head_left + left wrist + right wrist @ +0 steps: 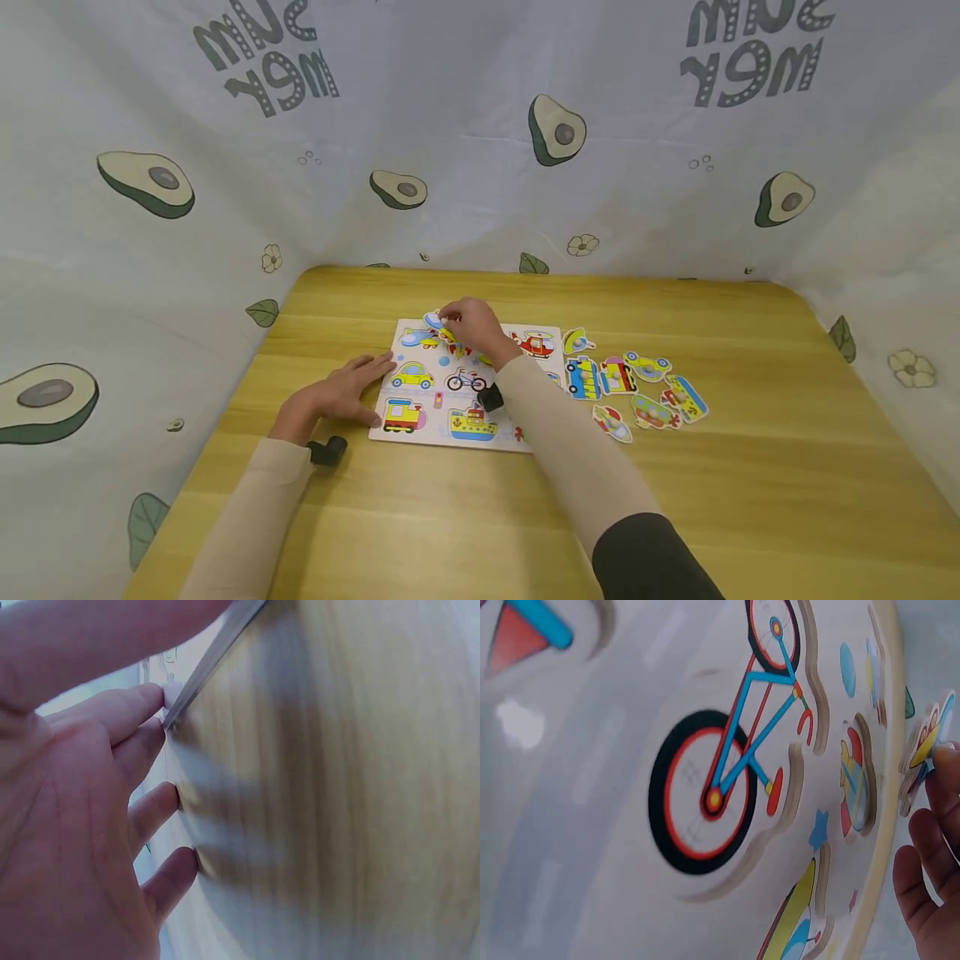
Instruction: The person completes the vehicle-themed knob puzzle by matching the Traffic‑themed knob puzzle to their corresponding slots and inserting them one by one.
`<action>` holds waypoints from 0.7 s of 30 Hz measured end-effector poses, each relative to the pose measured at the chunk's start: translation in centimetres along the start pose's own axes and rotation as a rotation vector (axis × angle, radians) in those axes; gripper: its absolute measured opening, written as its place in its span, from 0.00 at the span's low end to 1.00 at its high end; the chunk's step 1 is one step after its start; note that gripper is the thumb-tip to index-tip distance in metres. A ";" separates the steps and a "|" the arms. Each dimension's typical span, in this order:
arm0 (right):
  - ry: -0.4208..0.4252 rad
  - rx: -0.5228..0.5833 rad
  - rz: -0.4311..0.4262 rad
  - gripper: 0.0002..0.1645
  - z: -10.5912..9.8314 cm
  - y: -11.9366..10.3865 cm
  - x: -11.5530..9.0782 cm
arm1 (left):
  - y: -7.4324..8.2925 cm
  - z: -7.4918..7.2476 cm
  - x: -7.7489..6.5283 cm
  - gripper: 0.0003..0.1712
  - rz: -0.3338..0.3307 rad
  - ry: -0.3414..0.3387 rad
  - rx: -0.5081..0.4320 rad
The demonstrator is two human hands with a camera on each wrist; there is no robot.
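Note:
A white wooden puzzle board [437, 427] with pictured recesses of vehicles lies on the table. My left hand [336, 393] rests along the board's left edge, fingers spread and fairly straight; in the left wrist view its fingertips touch the board and the table. With thumb and fingers, my right hand [474, 325] pinches a blue and yellow airplane piece [432, 320]. That piece is raised and tilted over the board's upper left, near the airplane picture [417, 337]. In the right wrist view the airplane piece [927, 742] shows beyond the board's edge, partly hidden by the fingers.
Several loose vehicle pieces lie right of the board, among them a blue and yellow one [582, 378], a yellow car [648, 367] and a rocket-like piece [612, 423]. The right forearm covers part of the board. Avocado-print cloth [480, 225] hangs behind the wooden table [750, 500].

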State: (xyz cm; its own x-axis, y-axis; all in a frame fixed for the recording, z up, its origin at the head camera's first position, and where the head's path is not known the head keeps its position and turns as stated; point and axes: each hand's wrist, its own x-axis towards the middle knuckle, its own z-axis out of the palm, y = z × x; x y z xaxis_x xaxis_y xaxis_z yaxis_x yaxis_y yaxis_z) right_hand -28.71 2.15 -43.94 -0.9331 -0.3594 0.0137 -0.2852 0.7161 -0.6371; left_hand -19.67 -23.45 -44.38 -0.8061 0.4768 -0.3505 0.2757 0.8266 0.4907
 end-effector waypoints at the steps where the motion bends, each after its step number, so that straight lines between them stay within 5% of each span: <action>1: -0.001 -0.003 -0.003 0.15 0.2 -0.1 0.1 | -0.1 0.0 0.0 0.56 0.001 -0.001 -0.002; 21: -0.029 -0.080 0.034 0.14 3.2 -1.9 1.1 | 0.0 0.0 0.1 0.54 0.009 0.015 0.027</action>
State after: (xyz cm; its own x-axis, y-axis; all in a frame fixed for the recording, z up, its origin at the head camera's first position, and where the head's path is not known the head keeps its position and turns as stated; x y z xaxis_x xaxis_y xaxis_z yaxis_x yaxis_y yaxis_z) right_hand -28.46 -1.48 -45.19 -0.9363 -0.3499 -0.0299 -0.2707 0.7736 -0.5729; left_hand -19.70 -23.38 -44.40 -0.8111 0.4801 -0.3341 0.2970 0.8302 0.4719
